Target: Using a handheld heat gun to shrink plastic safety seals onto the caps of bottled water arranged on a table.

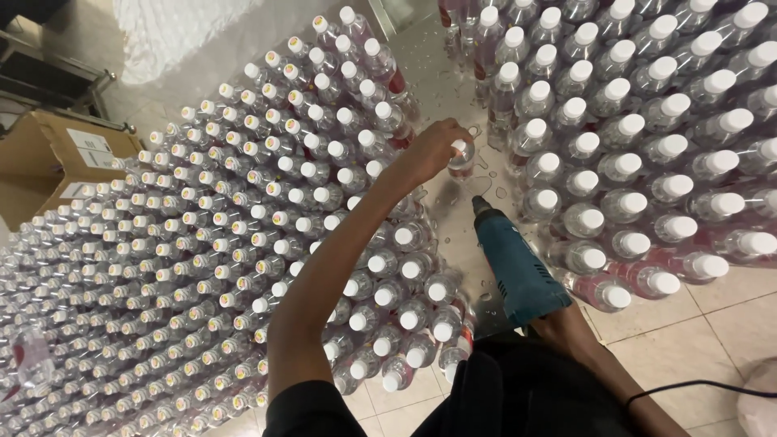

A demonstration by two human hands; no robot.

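**Two hands, one bottle, one heat gun**

You are looking down at a tiled floor [712,324] packed with small clear plastic bottles, far too many to count one by one. They stand in two masses: a large field of capped bottles on your left [202,243], running into the hundreds, and a second block on your right [647,121] with several dozen white caps showing. A wet strip of floor runs between the two masses.

Your left hand [429,150] reaches out over that strip. Its fingers are curled around a single bottle [461,158], gripping it at the cap and neck; that bottle stands alone in the gap, just beside the right-hand block.

Your right hand [566,324] is mostly hidden behind one teal heat gun [514,263]. It is closed around the gun's grip, with the nozzle pointing up the strip toward the lone bottle, near it but not touching. One black cord [696,387] trails off across the tiles at your right.

One brown cardboard box [57,158] sits at the far left edge.
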